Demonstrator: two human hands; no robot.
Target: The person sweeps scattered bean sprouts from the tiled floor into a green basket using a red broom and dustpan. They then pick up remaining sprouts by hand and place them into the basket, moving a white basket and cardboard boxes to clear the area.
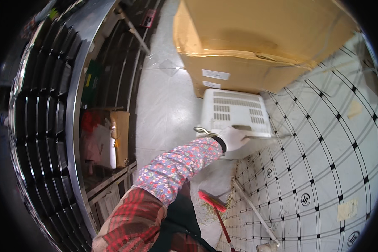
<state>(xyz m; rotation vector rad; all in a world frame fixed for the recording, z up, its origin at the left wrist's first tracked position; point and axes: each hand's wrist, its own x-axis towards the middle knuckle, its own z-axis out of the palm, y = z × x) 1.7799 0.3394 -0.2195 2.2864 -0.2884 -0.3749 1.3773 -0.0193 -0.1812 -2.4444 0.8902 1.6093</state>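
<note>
My left hand (233, 137), in a white glove below a floral sleeve, reaches forward with its fingers closed on a thin metal tool, whose looped end (201, 130) sticks out left of my wrist. A blurred straight length extends to the right. Just beyond and under the hand is a white vented plastic casing (235, 105), resting in front of a large cardboard box (260, 33). My right hand does not show.
A dark metal rack with black slatted trays (38, 126) runs along the left, with an open carton (119, 143) on its lower part. A patterned tiled wall (323, 159) bounds the right. A red brush (212, 199) and white pipe (254, 208) lie low at the bottom.
</note>
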